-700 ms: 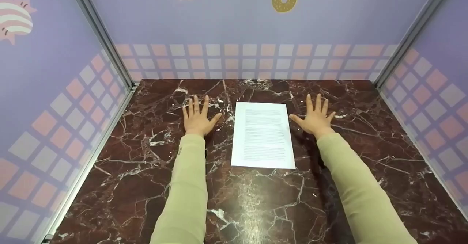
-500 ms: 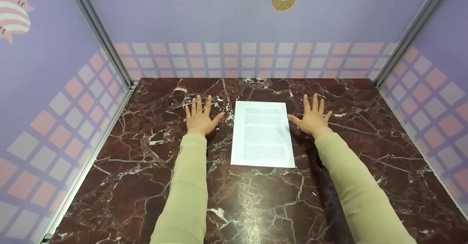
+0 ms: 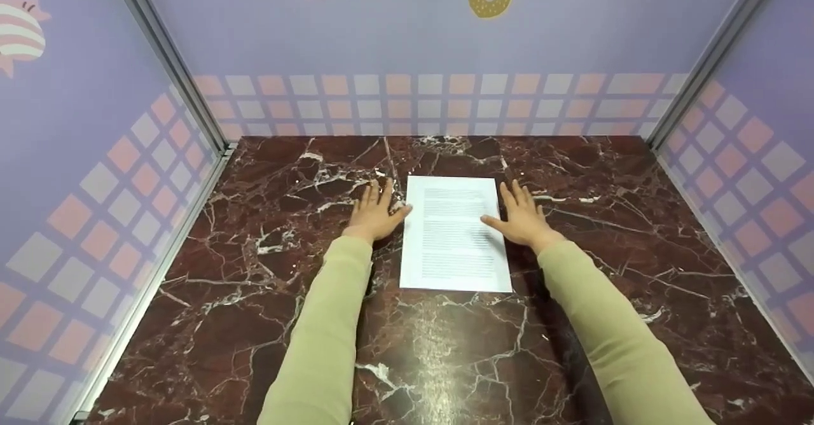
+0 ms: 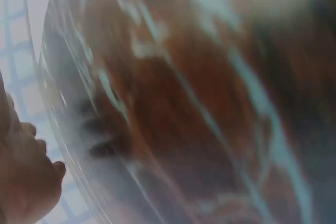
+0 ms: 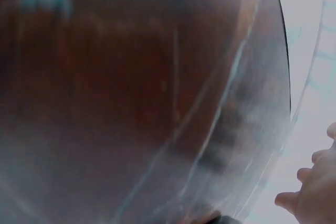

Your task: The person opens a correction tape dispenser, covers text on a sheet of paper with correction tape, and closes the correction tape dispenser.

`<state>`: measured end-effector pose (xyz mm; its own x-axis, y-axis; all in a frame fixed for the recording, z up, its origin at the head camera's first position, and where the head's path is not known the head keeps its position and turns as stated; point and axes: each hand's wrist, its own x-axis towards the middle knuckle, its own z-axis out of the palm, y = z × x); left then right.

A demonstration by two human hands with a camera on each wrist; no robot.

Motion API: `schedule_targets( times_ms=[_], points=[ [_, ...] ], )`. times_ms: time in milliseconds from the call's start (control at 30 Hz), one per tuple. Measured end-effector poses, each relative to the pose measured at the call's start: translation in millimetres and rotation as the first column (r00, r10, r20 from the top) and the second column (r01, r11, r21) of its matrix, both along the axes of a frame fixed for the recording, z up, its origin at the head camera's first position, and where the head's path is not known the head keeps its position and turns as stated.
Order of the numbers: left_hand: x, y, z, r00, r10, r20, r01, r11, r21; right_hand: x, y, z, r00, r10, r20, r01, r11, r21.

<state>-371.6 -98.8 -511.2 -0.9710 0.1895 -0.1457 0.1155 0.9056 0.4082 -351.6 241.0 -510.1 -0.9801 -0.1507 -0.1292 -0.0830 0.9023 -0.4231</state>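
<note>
A white sheet of printed paper point(image 3: 455, 253) lies flat near the middle of the dark red marbled table point(image 3: 254, 323). On its left side is my left hand point(image 3: 375, 216), fingers extended, with the thumb tip at the paper's left edge. My right hand point(image 3: 523, 220) is at the other side, its fingers straight and its thumb over the paper's right margin. Whether either hand touches the sheet cannot be told. The wrist views show the left hand point(image 4: 26, 171) and right hand point(image 5: 317, 190) at the frame edges, above a blurred tabletop.
Purple panels with pink and white checks enclose the table: a back wall point(image 3: 407, 37), a left wall point(image 3: 70, 158) and a right wall point(image 3: 757, 132). Grey metal posts stand at the two back corners, among them the left post point(image 3: 168, 56).
Both hands have moved inward toward the paper, the left going right and the right going left. The right thumb now overlaps the sheet. The paper stays in place on the table.
</note>
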Motion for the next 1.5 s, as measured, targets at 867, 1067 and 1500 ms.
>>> schedule_targets(
  times_ms=[867, 1067, 1500],
  points=[
    [26.0, 38.7, 2.7, 0.926, -0.358, 0.116, 0.365, 0.930, -0.040, 26.8, -21.3, -2.5, 0.970, 0.228, 0.088, -0.227, 0.974, -0.025],
    [31.2, 37.7, -1.1, 0.916, -0.374, 0.144, 0.383, 0.923, -0.038, 32.0, -19.4, -4.1, 0.961, 0.244, 0.133, -0.248, 0.969, 0.012],
    [42.1, 23.9, -6.1, 0.927, -0.341, 0.153, 0.309, 0.929, 0.202, 49.9, -13.6, -2.4, 0.955, 0.250, 0.160, -0.249, 0.968, -0.022]
  ],
)
